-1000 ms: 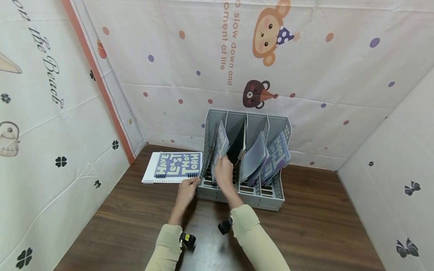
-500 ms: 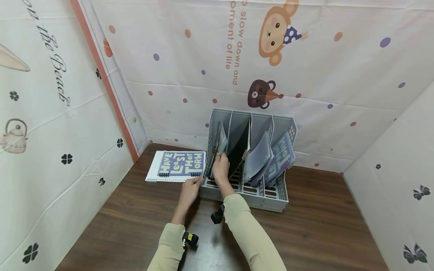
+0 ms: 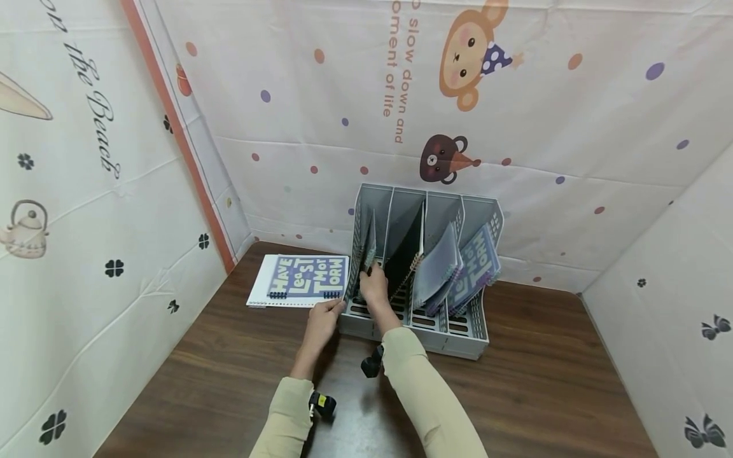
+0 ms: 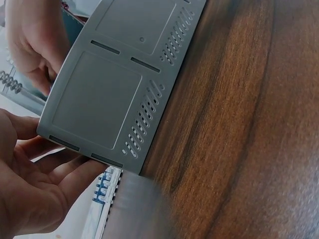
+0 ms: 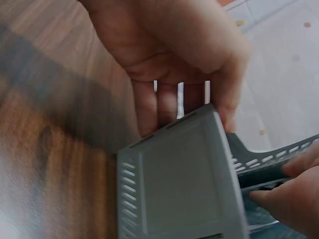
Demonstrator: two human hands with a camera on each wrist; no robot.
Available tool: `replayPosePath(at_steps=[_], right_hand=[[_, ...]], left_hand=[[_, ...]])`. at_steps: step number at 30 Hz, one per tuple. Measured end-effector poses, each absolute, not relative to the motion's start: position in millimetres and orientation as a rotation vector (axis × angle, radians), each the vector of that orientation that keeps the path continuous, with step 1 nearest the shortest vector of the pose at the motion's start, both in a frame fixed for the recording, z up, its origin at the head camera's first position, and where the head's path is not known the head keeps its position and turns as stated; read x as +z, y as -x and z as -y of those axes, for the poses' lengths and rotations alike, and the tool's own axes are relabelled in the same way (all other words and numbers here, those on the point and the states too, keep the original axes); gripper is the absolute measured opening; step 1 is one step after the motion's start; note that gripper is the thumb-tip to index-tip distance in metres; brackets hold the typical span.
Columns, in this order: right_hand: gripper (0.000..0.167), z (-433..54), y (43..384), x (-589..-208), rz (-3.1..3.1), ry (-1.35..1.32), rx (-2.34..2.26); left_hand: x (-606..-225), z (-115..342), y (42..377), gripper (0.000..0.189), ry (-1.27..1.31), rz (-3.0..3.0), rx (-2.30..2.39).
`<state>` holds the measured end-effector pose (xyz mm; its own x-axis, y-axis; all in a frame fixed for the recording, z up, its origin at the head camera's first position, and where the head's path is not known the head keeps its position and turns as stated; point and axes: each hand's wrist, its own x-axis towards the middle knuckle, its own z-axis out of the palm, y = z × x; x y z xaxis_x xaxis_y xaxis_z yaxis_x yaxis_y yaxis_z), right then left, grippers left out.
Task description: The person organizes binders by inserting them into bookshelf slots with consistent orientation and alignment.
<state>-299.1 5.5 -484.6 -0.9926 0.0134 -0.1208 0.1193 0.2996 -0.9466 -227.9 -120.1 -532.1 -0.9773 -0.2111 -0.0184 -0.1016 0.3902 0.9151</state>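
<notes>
A grey file organizer (image 3: 452,345) with upright dividers stands on the table. My left hand (image 3: 322,321) grips its front left corner; in the left wrist view the thumb is on one side of the wall and the fingers (image 4: 75,179) on the other. Reaching into the leftmost compartment, my right hand (image 3: 375,287) pinches the near edge of a thin spiral notebook (image 3: 371,240) standing there. The right wrist view shows that thumb and finger (image 5: 291,194) close together at the notebook's dark edge. Part of the notebook is hidden behind the hand and the wall.
Left of the organizer, a purple lettered spiral notebook (image 3: 306,277) lies on a white one (image 3: 258,289). A black notebook (image 3: 405,248) leans in the second compartment. Clear-covered (image 3: 434,270) and purple notebooks (image 3: 475,264) lean further right. Printed cloth walls (image 3: 286,114) enclose the table (image 3: 544,369).
The notebook in the leftmost compartment has turned more upright and edge-on, and my right hand has shifted slightly left and lower along it. My left hand has kept its grip on the organizer's corner.
</notes>
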Motion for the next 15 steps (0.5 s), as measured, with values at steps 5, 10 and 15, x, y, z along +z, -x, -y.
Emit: replayPosePath(at_steps=[5, 10, 15], right_hand=[[0.045, -11.2, 300.6, -475.6, -2.497, -0.072, -1.636], [0.024, -17.3, 304.0, -475.1, -2.536, -0.034, -1.608], [0.022, -16.7, 307.5, -479.8, -2.555, -0.038, -1.638]], left_hand=[[-532.0, 119.9, 228.1, 0.034, -0.276, 2.539, -1.640], [-533.1, 120.2, 227.9, 0.033, -0.269, 2.530, -1.636], [-533.5, 120.9, 228.2, 0.033, -0.264, 2.524, -1.648]])
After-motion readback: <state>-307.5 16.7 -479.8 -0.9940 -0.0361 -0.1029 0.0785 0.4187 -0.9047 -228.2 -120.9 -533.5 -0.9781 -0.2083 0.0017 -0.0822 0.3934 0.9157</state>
